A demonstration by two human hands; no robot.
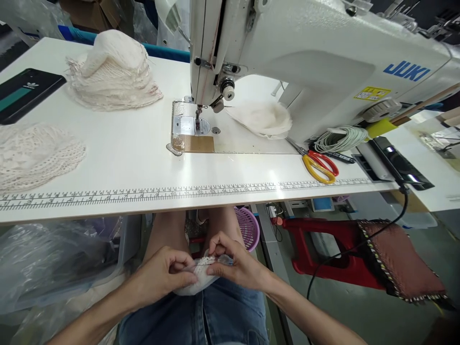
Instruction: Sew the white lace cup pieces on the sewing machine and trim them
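Over my lap, below the table edge, both hands pinch a small white piece of fabric (196,286) with a lacy, openwork edge. My left hand (168,273) grips its left side between thumb and fingers. From the right, my right hand (230,261) pinches the lacy edge, thumb below and fingers above. Parts of the fabric are hidden by my fingers. On the table, a stack of cream fabric pieces (115,79) stands at the back left, and a pile of lacy white pieces (36,155) lies nearer at the left.
A white sewing machine (305,57) spans the table (125,158), with cream cloth pieces (266,120) under its arm. Scissors (319,167) and a cord coil (341,139) lie to the right. A phone (30,93) is far left. A red stool (323,249) and purple basket (248,227) stand below.
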